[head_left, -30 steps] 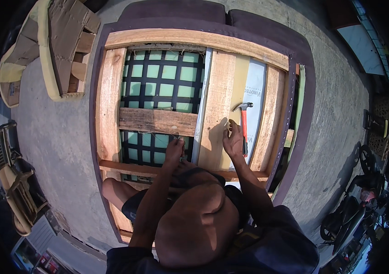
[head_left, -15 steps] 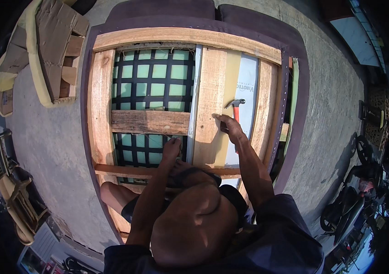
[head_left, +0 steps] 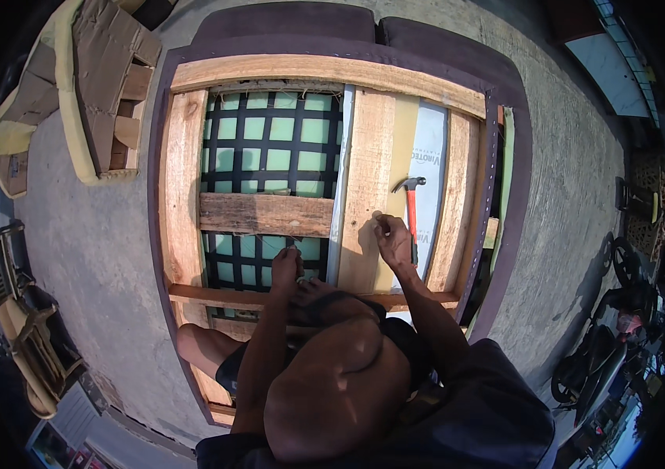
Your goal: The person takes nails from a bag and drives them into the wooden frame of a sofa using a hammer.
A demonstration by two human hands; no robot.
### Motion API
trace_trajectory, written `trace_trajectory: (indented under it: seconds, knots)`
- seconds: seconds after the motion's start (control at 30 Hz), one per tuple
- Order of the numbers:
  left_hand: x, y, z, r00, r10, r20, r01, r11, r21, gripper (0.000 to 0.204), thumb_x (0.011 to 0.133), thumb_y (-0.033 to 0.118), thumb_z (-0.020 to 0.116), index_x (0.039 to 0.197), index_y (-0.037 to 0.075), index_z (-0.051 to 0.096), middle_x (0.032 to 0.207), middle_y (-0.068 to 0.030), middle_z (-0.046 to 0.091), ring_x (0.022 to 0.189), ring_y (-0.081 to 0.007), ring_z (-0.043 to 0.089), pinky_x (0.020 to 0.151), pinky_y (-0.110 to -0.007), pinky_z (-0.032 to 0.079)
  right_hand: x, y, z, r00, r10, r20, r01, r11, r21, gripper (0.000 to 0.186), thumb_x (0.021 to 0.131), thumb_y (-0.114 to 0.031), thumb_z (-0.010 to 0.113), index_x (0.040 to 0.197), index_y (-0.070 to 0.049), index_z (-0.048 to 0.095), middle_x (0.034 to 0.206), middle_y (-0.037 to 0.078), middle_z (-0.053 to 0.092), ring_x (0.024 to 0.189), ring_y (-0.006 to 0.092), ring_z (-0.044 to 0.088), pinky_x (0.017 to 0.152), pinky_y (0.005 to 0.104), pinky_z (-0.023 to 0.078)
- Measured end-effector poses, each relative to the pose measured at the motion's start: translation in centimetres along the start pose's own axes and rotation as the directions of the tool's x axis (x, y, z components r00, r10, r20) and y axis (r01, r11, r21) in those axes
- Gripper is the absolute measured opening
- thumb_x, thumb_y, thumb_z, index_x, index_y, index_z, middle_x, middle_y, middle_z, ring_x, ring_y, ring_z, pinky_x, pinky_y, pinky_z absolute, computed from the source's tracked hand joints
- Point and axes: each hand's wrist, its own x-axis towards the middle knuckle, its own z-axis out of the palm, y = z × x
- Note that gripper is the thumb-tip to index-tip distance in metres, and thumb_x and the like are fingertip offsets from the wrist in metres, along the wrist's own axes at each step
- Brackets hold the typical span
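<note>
1. One hammer [head_left: 411,207] and two hands show over one wooden frame [head_left: 185,195].
2. The left hand [head_left: 286,268] curls its fingers in over the black webbing [head_left: 268,144], below the short crosspiece [head_left: 266,213]; whether they close on anything, I cannot tell.
3. The right hand [head_left: 393,241] bends its fingers toward the thumb above a pale plank [head_left: 371,148]; its grip is unclear.
4. The hammer, red-handled with a dark claw head, lies just beside that hand.
5. The frame is bare wood, purple-edged.

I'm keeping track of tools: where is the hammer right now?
In the head view, the hammer is right of centre, lying where the white sheet meets the yellow strip, just right of the right hand.
</note>
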Motion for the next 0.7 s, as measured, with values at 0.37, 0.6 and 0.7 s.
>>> trace_trajectory:
  seconds: [0.37, 0.6, 0.7]
  knots:
    - [0.7, -1.3, -0.2, 0.996, 0.084, 0.028, -0.088, 0.97, 0.225, 0.024, 0.097, 0.027, 0.054, 0.086, 0.006, 0.055, 0.063, -0.0011, 0.05, 0.049, -0.0104, 0.044, 0.045, -0.028, 0.037, 0.4, -0.6, -0.4, 0.972, -0.173, -0.161, 0.114, 0.941, -0.318, 0.031, 0.086, -0.011, 0.061, 0.116, -0.005, 0.06, 0.098, 0.019, 0.058, 0.101, 0.0372, 0.056, 0.085, 0.0458, 0.047]
    - [1.4, -0.6, 1.8, 0.998, 0.007, 0.058, -0.013, 0.994, 0.107, 0.024, 0.1, 0.025, 0.051, 0.092, 0.004, 0.058, 0.065, -0.0011, 0.051, 0.054, -0.0107, 0.048, 0.049, -0.027, 0.04, 1.4, 9.1, -4.5, 0.981, 0.191, 0.028, -0.172, 0.93, -0.325, 0.034, 0.083, -0.024, 0.065, 0.107, 0.0, 0.056, 0.095, 0.018, 0.06, 0.078, 0.0369, 0.062, 0.074, 0.0435, 0.051]
    - [1.5, -0.7, 2.3, 0.997, 0.019, 0.08, -0.029, 0.991, 0.129, 0.023, 0.1, 0.025, 0.051, 0.092, 0.003, 0.057, 0.065, -0.0013, 0.052, 0.055, -0.0105, 0.048, 0.05, -0.026, 0.041, 1.1, 10.0, -6.4, 0.957, 0.259, 0.134, -0.235, 0.957, -0.17, 0.034, 0.084, -0.027, 0.062, 0.101, 0.002, 0.055, 0.082, 0.013, 0.058, 0.071, 0.0281, 0.064, 0.06, 0.0374, 0.053]
